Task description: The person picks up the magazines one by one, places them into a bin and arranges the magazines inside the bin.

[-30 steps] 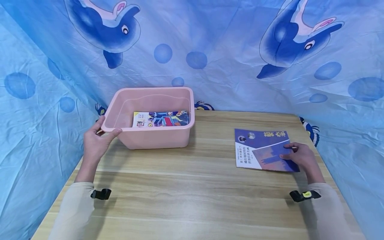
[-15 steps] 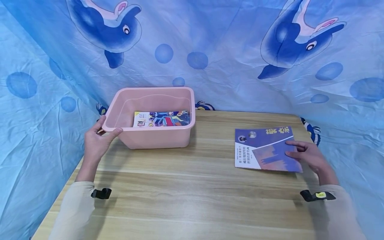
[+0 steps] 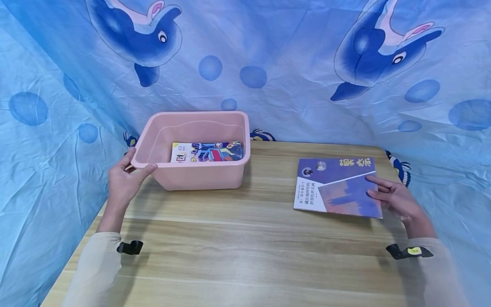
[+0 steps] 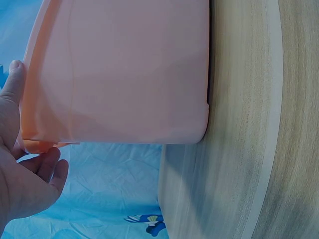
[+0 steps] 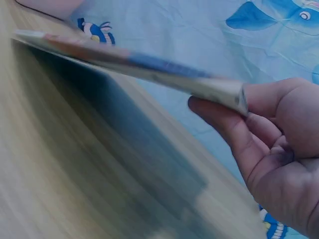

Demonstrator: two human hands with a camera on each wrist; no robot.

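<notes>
My left hand point(image 3: 124, 181) grips the near left corner of a pink plastic bin point(image 3: 203, 177), thumb on the front rim and fingers round the side. In the left wrist view the bin's wall point(image 4: 129, 74) fills the middle, standing on the table. Inside lie colourful magazines point(image 3: 215, 152) with a white strip on the top cover. On the right, my right hand point(image 3: 399, 204) pinches the right edge of a purple magazine point(image 3: 345, 187) with yellow characters. The right wrist view shows this magazine point(image 5: 149, 74) edge-on, raised above the tabletop with a dark shadow below.
The wooden table point(image 3: 238, 256) spans the foreground, its far edge against a blue curtain point(image 3: 291, 106) printed with dolphins and bubbles. More curtain hangs along both sides. Bin and magazine are apart, with bare wood between them.
The right hand has shifted a little right on the magazine's edge, and the magazine has risen from the table and tilted slightly. The left hand and bin have stayed in place.
</notes>
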